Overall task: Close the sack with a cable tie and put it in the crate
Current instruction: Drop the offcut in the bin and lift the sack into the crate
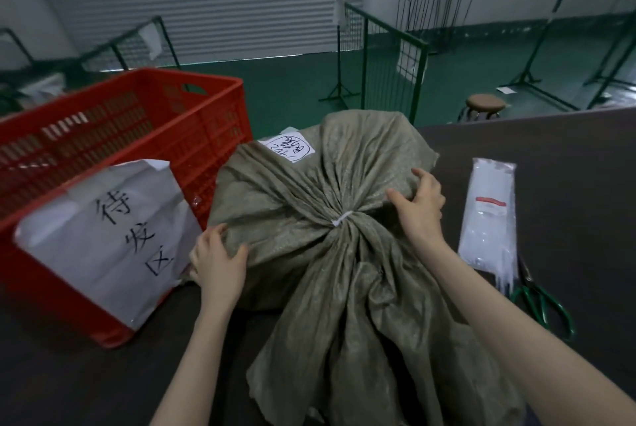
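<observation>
A grey-green woven sack [309, 185] lies on the dark table, its neck gathered and cinched by a white cable tie [340, 218]. The loose mouth of the sack fans out toward me. A white label sits on the sack's far side. My left hand [216, 262] grips the sack's left flank. My right hand [418, 205] grips its right flank. The red plastic crate [144, 123] stands just left of the sack, with a white paper sign taped to its near wall.
A clear bag of white cable ties [490, 215] lies on the table to the right, with green-handled scissors [542, 301] below it. Beyond the table's far edge are a round stool [485, 104], green wire fence panels and a green floor.
</observation>
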Action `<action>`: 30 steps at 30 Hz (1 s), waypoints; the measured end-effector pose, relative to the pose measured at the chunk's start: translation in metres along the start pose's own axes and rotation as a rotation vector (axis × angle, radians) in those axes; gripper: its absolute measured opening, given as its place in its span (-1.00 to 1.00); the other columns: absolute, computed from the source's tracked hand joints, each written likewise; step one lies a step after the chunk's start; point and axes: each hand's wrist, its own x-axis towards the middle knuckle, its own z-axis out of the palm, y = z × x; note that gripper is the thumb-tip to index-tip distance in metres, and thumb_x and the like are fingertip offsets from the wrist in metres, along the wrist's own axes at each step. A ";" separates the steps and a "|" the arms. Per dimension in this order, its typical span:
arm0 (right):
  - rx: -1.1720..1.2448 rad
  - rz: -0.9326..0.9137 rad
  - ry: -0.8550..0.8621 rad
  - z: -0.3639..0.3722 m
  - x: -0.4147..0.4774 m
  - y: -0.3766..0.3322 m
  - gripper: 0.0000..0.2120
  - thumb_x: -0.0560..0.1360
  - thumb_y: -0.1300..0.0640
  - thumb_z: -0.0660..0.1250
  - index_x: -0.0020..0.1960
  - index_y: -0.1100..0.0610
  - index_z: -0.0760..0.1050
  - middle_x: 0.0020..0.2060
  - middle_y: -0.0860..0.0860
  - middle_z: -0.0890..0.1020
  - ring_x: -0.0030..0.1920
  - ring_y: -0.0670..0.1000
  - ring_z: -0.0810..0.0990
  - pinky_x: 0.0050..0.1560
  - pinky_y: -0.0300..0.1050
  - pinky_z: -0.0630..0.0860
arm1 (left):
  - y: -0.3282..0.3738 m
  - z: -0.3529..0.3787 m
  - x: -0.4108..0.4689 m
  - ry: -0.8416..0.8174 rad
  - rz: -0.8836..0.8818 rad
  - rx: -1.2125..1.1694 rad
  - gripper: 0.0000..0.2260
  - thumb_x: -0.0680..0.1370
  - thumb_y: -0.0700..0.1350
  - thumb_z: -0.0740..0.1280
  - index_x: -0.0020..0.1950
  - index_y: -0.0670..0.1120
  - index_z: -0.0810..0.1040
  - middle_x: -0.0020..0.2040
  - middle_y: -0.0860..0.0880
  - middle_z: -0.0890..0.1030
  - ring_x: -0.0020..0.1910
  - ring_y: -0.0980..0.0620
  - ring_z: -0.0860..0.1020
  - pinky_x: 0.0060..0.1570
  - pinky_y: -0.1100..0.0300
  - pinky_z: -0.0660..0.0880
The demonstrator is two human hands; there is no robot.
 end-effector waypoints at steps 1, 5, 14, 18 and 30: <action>-0.004 0.034 -0.006 0.003 0.004 0.002 -0.39 0.47 0.00 0.34 0.44 0.08 0.19 0.46 0.11 0.20 0.43 0.20 0.14 0.41 0.21 0.14 | -0.004 0.003 0.003 -0.013 -0.028 -0.007 -0.53 0.52 -0.08 0.33 0.40 -0.11 0.33 0.41 -0.17 0.30 0.39 -0.22 0.25 0.35 -0.19 0.19; 0.127 0.075 -0.002 0.013 0.005 0.016 -0.24 0.47 -0.09 0.32 0.52 0.06 0.00 0.50 0.09 0.18 0.47 0.17 0.17 0.44 0.22 0.13 | -0.013 0.017 0.002 0.020 -0.129 -0.075 -0.47 0.55 0.03 0.28 0.47 -0.10 0.23 0.46 -0.11 0.25 0.42 -0.19 0.24 0.34 -0.24 0.15; 0.397 0.231 -0.016 0.016 0.009 0.031 -0.27 0.40 -0.05 0.43 0.45 0.06 0.17 0.30 0.10 0.48 0.28 0.09 0.46 0.35 0.02 0.35 | -0.019 0.030 -0.001 0.143 -0.295 -0.542 -0.37 0.51 -0.01 0.36 0.50 -0.03 0.15 0.46 -0.08 0.31 0.41 -0.07 0.33 0.39 -0.05 0.29; 0.482 0.285 -0.048 0.017 0.008 0.037 -0.27 0.30 -0.13 0.47 0.37 0.06 0.30 0.19 0.05 0.56 0.18 0.06 0.55 0.31 0.11 0.43 | -0.022 0.028 0.000 0.116 -0.393 -0.652 -0.41 0.48 0.00 0.41 0.46 -0.04 0.30 0.36 -0.06 0.44 0.32 -0.07 0.42 0.34 -0.02 0.35; 0.617 0.316 -0.103 0.015 0.005 0.041 -0.34 0.36 -0.04 0.45 0.38 0.01 0.27 0.20 0.06 0.55 0.14 0.07 0.57 0.26 0.12 0.46 | -0.018 0.013 0.000 -0.151 -0.565 -0.975 -0.56 0.45 -0.06 0.44 0.31 -0.05 0.47 0.14 -0.07 0.60 0.07 -0.03 0.58 0.02 0.11 0.49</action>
